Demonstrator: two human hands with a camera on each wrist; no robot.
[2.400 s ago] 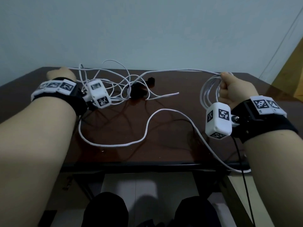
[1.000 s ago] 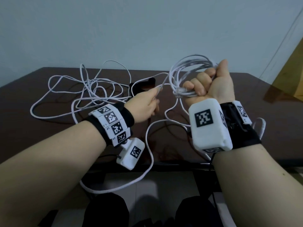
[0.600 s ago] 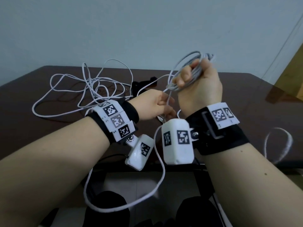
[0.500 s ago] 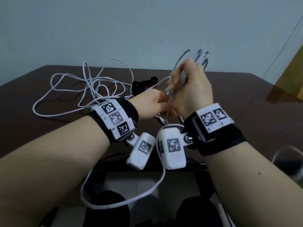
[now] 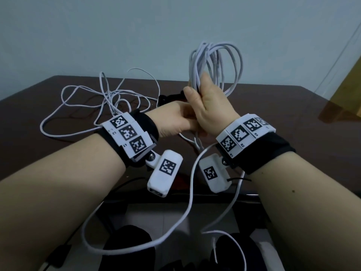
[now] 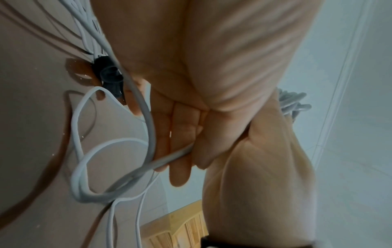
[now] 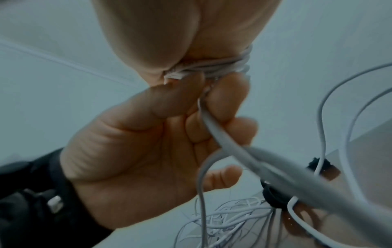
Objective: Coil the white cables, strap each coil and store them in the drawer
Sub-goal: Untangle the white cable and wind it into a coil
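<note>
Cables (image 5: 109, 98): white, as is the coil (image 5: 215, 61). Table (image 5: 273, 106): dark brown, glossy. Straps (image 5: 170, 97): black. Wristbands (image 5: 267, 151): black, bearing white tags (image 5: 241, 134) with black square-code patterns. Camera pods (image 5: 166, 173): white, same black code. Wall (image 5: 136, 32): pale blue-grey. Cabinet (image 5: 349, 94): yellow wood.

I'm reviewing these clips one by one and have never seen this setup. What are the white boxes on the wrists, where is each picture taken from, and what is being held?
No machine here: a person works with bare hands. The white boxes are wrist cameras; the large picture comes from a head camera, the two close-ups from each wrist. The right hand grips a coil of white cable raised above the dark table. The left hand meets it below, its fingers against the loose strand that hangs off the front edge. A second, tangled white cable lies on the table, with small black straps beside it. No drawer is in view.
</note>
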